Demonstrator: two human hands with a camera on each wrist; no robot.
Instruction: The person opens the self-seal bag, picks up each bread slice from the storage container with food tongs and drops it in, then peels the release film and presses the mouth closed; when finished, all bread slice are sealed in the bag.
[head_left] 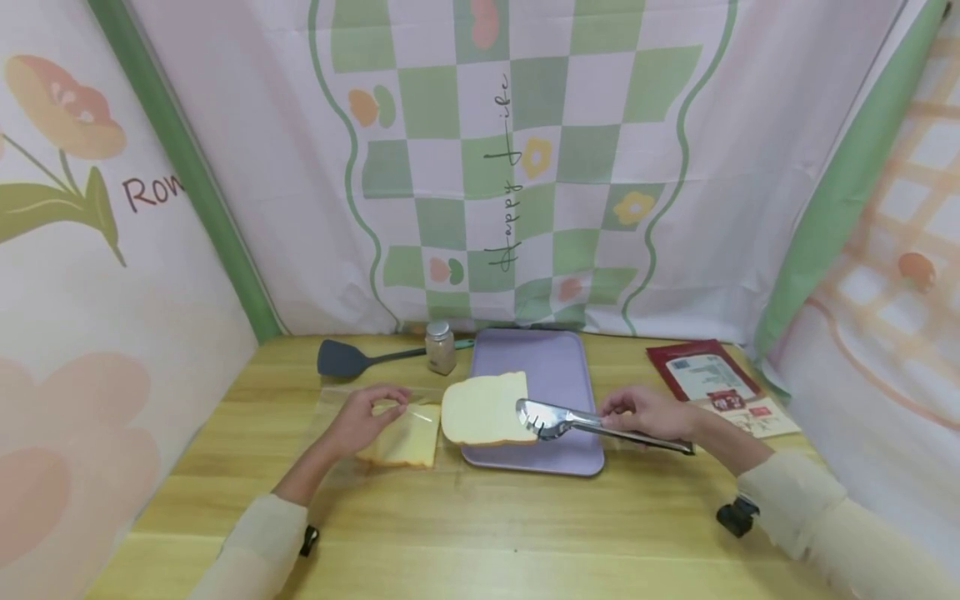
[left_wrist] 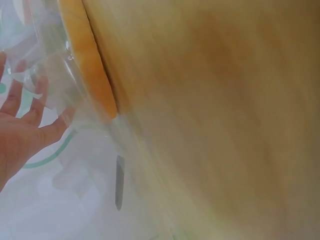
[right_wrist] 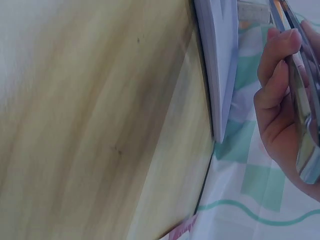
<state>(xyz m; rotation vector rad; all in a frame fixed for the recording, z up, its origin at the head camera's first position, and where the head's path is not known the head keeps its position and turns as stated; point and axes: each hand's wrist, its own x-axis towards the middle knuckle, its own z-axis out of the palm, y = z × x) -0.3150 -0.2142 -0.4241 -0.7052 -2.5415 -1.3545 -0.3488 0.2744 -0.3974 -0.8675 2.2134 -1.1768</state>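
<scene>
Background: printed cloth [head_left: 495,167] with green-and-white checks, lettering and flowers, hanging behind a wood-grained desk [head_left: 450,533].

Right hand [head_left: 648,412]: fingers curled round metal tongs [head_left: 558,421], grasping them; the tong head points left from the hand. At that end, left of the right hand, the tongs hold a pale bread slice [head_left: 483,408] by its right edge. The slice overlaps the near left part of a lilac tray [head_left: 558,367], also left of this hand; contact between slice and tray cannot be told.

Left hand [head_left: 367,417]: at a clear bag [head_left: 330,408], film lying across the fingertips. Left wrist view shows thumb and fingers apart; whether they pinch the film cannot be told. A second slice [head_left: 412,442] lies inside the bag, just right of and nearer the wearer than the left hand's fingertips. The tong-held slice is further right, close beside it.

Beyond the left hand: dark spatula [head_left: 343,359]; beyond and right of it, a lidded jar [head_left: 440,350] in front of the spatula's handle. Beyond and right of the right hand: dark red packet [head_left: 678,367].
</scene>
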